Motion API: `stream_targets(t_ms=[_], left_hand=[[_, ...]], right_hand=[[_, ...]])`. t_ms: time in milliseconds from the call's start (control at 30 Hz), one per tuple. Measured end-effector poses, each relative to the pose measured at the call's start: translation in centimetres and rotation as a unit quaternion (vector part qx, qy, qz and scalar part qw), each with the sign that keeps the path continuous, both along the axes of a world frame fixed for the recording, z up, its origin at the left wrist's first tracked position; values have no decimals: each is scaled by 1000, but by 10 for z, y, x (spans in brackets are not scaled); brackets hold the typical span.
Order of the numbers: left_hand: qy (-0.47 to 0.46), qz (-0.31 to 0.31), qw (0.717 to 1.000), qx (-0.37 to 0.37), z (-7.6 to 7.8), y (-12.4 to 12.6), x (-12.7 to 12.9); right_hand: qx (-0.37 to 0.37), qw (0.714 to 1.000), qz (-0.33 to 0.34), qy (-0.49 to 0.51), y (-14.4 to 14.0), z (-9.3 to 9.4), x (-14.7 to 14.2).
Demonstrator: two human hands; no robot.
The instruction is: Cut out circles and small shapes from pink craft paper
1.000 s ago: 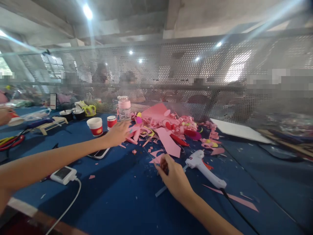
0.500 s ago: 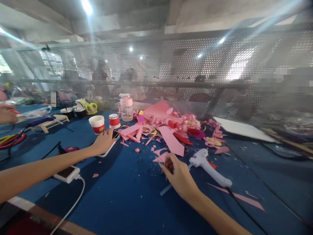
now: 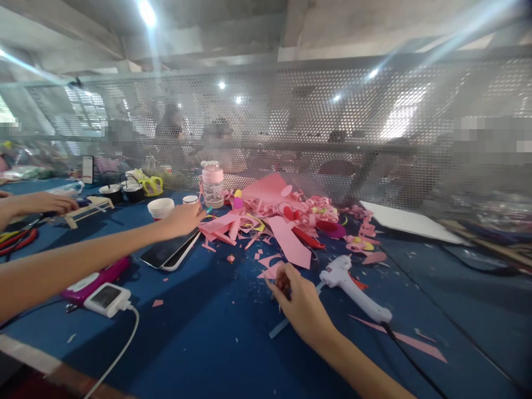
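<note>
Head camera: A person's left hand (image 3: 185,219), pink paper scraps (image 3: 291,241) and the right hand (image 3: 301,302) shared a blue table (image 3: 199,343).

At far left, a co-worker's hand (image 3: 41,204) was near a wooden stand (image 3: 78,213). The left hand stretched out past a phone (image 3: 166,254); a teal tip (image 3: 209,210) showed at its fingers, its grip impossible to tell. The scraps lay heaped mid-table. The right hand curled before them, any hold hidden, with a white glue gun (image 3: 357,293) to its right.

White cup (image 3: 160,205) base hidden behind left wrist (image 3: 165,226), teal bit (image 3: 209,210) by left hand (image 3: 186,217) unidentifiable, right hand (image 3: 302,302) grip unclear, people (image 3: 170,124) past desk (image 3: 199,343) far edge blurred.
</note>
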State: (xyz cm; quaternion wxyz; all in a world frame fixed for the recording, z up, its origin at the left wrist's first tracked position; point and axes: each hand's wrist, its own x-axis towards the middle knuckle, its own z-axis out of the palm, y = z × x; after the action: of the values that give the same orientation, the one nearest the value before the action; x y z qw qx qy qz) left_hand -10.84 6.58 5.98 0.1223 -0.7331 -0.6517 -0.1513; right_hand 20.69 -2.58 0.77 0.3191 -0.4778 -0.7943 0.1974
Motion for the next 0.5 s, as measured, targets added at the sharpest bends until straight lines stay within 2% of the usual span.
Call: stream_targets(t_ms=[33,133,233,333,500], left_hand=[[-1,2,1000,0,16,11,9],[-12,-55,998,6,57,50,43],[-38,-75,995,-44,79,94,81],[-48,-72,994,-64,85,134,114],[-69,-51,994,-73,74,188,149]], right_hand=[[1,1000,0,-1,0,0,0],[-1,1000,-1,1,1,-2,-1],[-7,1000,-6,4,2,-3,0],[-14,1000,-10,6,1,-4,0],[-33,999,-6,3,0,-4,0]])
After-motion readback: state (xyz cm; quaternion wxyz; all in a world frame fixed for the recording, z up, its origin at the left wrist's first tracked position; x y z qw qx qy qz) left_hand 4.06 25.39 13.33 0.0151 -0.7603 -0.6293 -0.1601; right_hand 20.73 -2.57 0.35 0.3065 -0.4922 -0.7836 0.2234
